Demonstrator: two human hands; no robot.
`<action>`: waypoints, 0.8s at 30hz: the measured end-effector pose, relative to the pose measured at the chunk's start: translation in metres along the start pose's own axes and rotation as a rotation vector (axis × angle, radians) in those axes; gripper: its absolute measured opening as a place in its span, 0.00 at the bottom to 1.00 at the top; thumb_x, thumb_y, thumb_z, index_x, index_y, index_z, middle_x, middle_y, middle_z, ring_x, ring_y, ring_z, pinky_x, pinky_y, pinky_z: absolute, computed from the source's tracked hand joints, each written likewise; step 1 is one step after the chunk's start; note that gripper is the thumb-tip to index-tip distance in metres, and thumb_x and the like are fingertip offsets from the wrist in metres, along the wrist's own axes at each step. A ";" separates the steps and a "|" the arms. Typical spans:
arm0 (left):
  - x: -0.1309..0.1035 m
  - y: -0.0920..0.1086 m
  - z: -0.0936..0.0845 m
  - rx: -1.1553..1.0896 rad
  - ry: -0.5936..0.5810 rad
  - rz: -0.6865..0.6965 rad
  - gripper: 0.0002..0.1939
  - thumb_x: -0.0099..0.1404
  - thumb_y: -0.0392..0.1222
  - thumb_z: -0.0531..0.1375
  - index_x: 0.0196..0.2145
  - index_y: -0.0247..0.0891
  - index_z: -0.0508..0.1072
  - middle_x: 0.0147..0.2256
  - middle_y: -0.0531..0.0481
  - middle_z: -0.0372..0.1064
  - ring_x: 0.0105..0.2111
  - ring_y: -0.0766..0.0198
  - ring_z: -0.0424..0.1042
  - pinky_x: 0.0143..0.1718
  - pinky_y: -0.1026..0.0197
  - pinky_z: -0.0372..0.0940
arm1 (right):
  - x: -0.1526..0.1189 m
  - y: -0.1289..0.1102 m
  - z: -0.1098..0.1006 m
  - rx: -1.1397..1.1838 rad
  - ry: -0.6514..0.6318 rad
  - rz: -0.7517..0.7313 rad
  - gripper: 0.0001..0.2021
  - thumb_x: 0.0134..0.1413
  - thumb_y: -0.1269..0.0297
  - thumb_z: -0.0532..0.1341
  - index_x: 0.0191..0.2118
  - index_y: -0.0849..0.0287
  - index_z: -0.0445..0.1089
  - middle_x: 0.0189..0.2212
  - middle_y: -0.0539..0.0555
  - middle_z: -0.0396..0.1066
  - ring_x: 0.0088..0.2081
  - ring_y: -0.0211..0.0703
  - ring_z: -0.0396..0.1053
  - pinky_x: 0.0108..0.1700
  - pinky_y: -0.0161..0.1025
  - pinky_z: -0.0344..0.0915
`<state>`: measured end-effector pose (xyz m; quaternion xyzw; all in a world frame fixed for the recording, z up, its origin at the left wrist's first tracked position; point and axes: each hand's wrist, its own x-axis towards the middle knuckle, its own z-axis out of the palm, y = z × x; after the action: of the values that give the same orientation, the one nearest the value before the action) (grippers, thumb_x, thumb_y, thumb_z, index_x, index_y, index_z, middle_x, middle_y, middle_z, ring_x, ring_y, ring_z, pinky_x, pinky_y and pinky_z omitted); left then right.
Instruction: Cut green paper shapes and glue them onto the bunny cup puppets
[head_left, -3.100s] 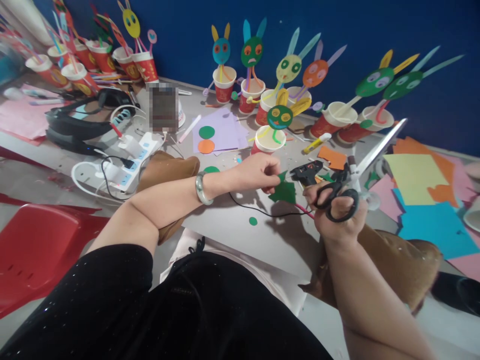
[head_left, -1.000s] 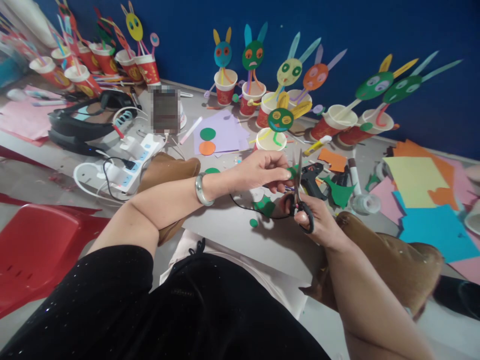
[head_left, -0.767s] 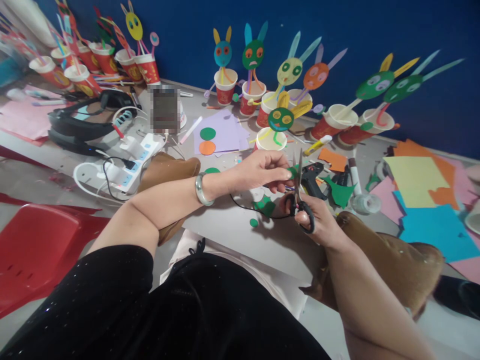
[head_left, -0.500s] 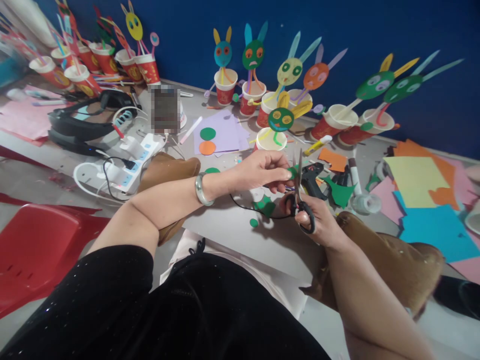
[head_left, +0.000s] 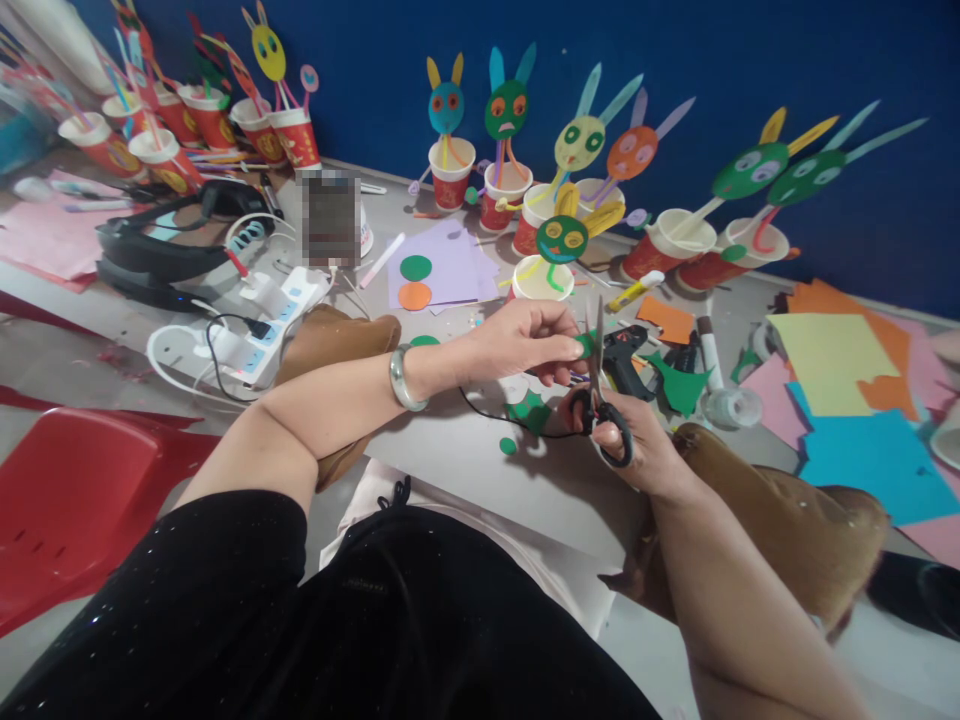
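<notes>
Pinched between the thumb and fingers of my left hand (head_left: pixel 536 342) is a small piece of green paper (head_left: pixel 586 345). My right hand (head_left: pixel 634 440) is closed on black-handled scissors (head_left: pixel 598 365), blades pointing up beside the green piece, slightly parted. Whether the blades touch the paper is hard to make out. Under my hands lie green paper scraps (head_left: pixel 529 411) and a small green paper circle (head_left: pixel 508 446). A black glue gun (head_left: pixel 628 358) rests just behind the scissors, and a larger green offcut (head_left: pixel 681 384) lies to its right.
Paper cups with paper rabbit figures (head_left: pixel 506 110) line the blue wall. At left are a power strip (head_left: pixel 281 325) with cables and a black headset (head_left: pixel 157 255). Purple sheets (head_left: pixel 450 265) carry green and orange circles. Coloured paper (head_left: pixel 874 455) and a clear tape roll (head_left: pixel 733 408) lie at right.
Almost nothing differs. The scissor handles have shifted very slightly in my right hand; my left hand keeps its pinch on the green paper.
</notes>
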<state>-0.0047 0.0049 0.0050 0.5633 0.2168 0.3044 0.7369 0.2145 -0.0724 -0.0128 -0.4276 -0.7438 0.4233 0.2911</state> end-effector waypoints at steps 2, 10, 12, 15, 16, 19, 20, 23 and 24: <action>0.000 0.001 -0.001 0.007 0.001 0.001 0.22 0.65 0.50 0.73 0.31 0.36 0.66 0.30 0.52 0.78 0.28 0.72 0.77 0.31 0.67 0.72 | 0.000 0.000 0.000 0.000 0.007 0.010 0.38 0.55 0.18 0.55 0.26 0.55 0.66 0.25 0.55 0.67 0.31 0.46 0.62 0.33 0.44 0.60; -0.001 0.004 -0.003 0.014 -0.009 0.035 0.19 0.60 0.46 0.75 0.31 0.36 0.68 0.26 0.55 0.75 0.26 0.72 0.76 0.30 0.66 0.71 | 0.000 -0.003 0.000 0.016 -0.002 0.006 0.37 0.56 0.19 0.55 0.26 0.54 0.64 0.25 0.56 0.66 0.31 0.49 0.61 0.34 0.46 0.61; 0.000 0.005 -0.003 0.021 -0.004 0.019 0.22 0.56 0.47 0.77 0.32 0.36 0.69 0.26 0.55 0.74 0.26 0.71 0.75 0.28 0.66 0.69 | 0.000 -0.003 0.000 0.016 -0.003 -0.002 0.37 0.56 0.19 0.55 0.26 0.54 0.65 0.25 0.56 0.67 0.31 0.48 0.61 0.34 0.47 0.61; 0.001 0.005 -0.003 0.033 -0.009 -0.021 0.26 0.50 0.51 0.80 0.32 0.35 0.71 0.26 0.57 0.73 0.26 0.72 0.74 0.27 0.67 0.68 | 0.000 -0.003 -0.001 0.005 0.007 -0.021 0.37 0.57 0.20 0.55 0.26 0.54 0.65 0.25 0.55 0.67 0.31 0.48 0.62 0.34 0.46 0.61; 0.001 0.006 -0.002 0.040 -0.014 -0.026 0.27 0.49 0.52 0.81 0.32 0.35 0.71 0.26 0.57 0.73 0.26 0.72 0.74 0.27 0.67 0.68 | 0.000 -0.003 -0.001 0.001 0.013 -0.028 0.37 0.57 0.20 0.55 0.26 0.54 0.65 0.25 0.55 0.68 0.31 0.47 0.63 0.34 0.46 0.61; 0.000 0.006 -0.002 0.055 -0.018 -0.020 0.27 0.50 0.56 0.80 0.30 0.35 0.72 0.25 0.57 0.72 0.26 0.73 0.73 0.28 0.67 0.68 | 0.001 -0.004 -0.001 -0.003 0.023 -0.027 0.37 0.57 0.20 0.55 0.26 0.55 0.65 0.25 0.55 0.68 0.31 0.47 0.63 0.34 0.45 0.61; 0.000 0.007 -0.001 0.056 -0.012 -0.016 0.27 0.51 0.57 0.79 0.29 0.35 0.72 0.25 0.57 0.71 0.26 0.73 0.73 0.28 0.67 0.68 | 0.001 -0.005 -0.001 -0.003 0.020 -0.021 0.37 0.56 0.20 0.55 0.26 0.55 0.65 0.25 0.55 0.68 0.31 0.47 0.63 0.34 0.45 0.61; 0.000 0.007 -0.001 0.053 0.006 -0.008 0.27 0.52 0.57 0.79 0.28 0.35 0.71 0.24 0.56 0.71 0.26 0.73 0.73 0.27 0.67 0.67 | 0.002 -0.006 0.000 0.000 0.010 0.004 0.38 0.54 0.18 0.56 0.26 0.54 0.65 0.25 0.56 0.68 0.31 0.48 0.63 0.33 0.46 0.61; 0.000 0.007 -0.001 0.054 0.010 -0.009 0.27 0.52 0.56 0.79 0.28 0.35 0.71 0.24 0.56 0.71 0.26 0.73 0.73 0.27 0.67 0.67 | 0.002 -0.006 0.000 0.001 0.009 0.008 0.38 0.53 0.18 0.56 0.25 0.54 0.65 0.25 0.56 0.68 0.31 0.48 0.63 0.33 0.46 0.61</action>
<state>-0.0073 0.0067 0.0113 0.5804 0.2309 0.2981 0.7218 0.2117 -0.0724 -0.0074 -0.4327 -0.7405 0.4227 0.2929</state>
